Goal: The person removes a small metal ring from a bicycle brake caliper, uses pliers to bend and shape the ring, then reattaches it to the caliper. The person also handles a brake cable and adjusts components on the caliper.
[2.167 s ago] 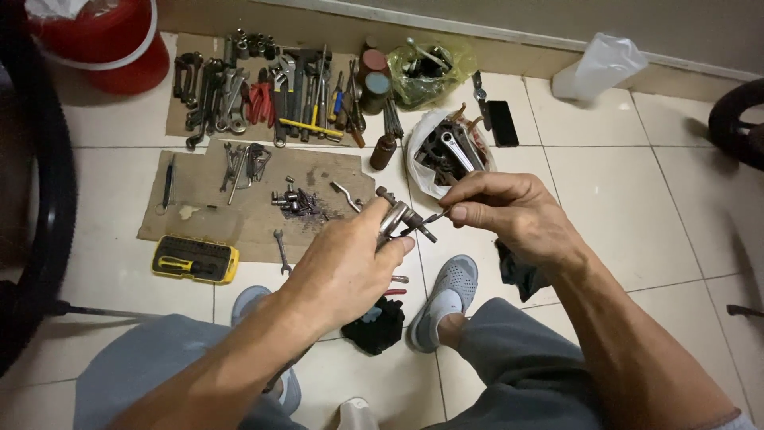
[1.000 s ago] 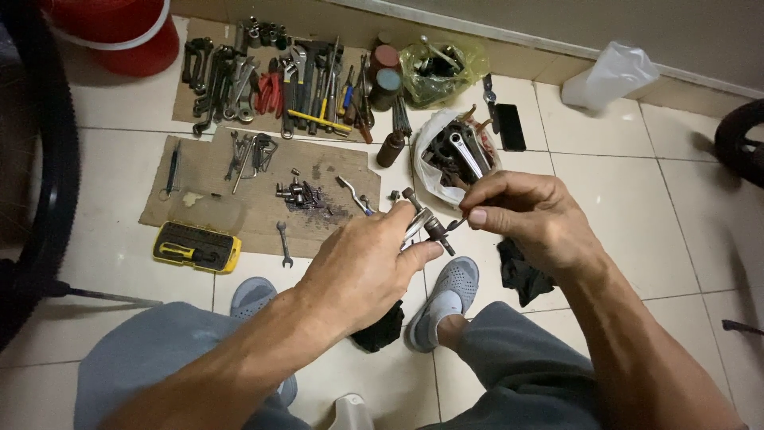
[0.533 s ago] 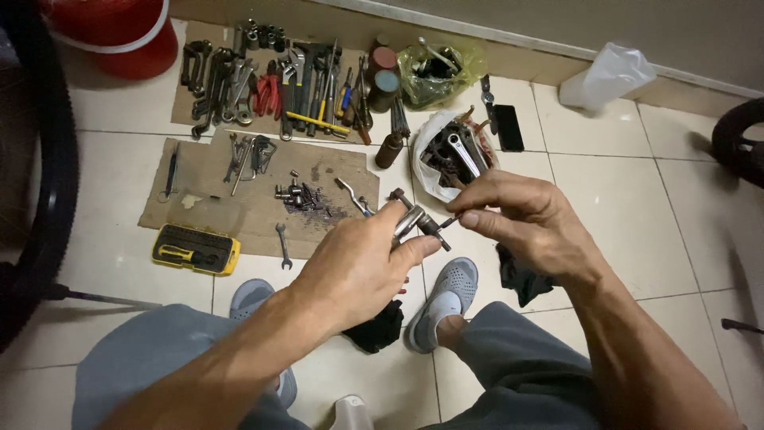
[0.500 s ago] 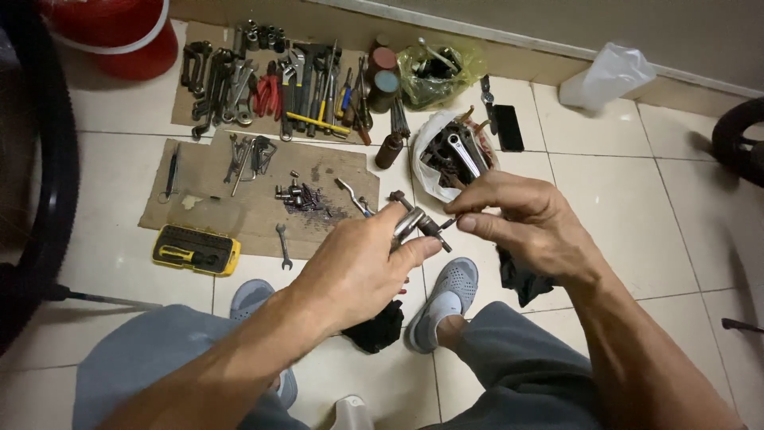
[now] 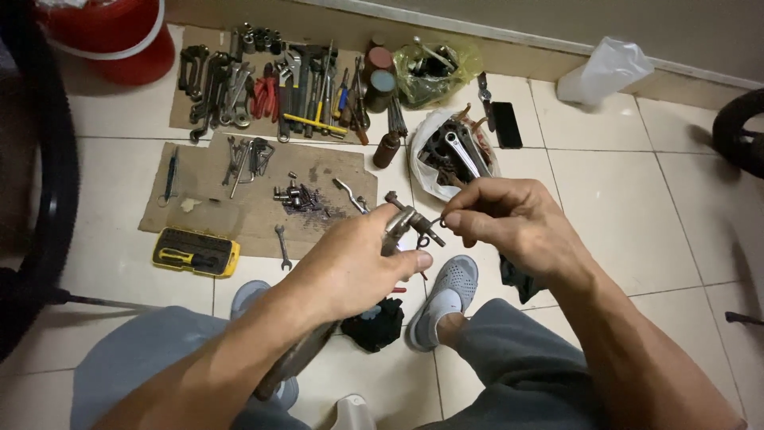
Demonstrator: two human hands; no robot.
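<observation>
A small metal tool (image 5: 403, 220) is being gripped in the left hand (image 5: 350, 267), above the tiled floor (image 5: 637, 199). Its tip is being pinched by the right hand (image 5: 509, 223), grip clenched, just in front of a bag of wrenches (image 5: 454, 155).

Dim indoor light, soft shadows, corners darkened.

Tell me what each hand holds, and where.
Left hand wraps a metal tool mid-body; right hand pinches something small at its tip, too small to identify.
</observation>
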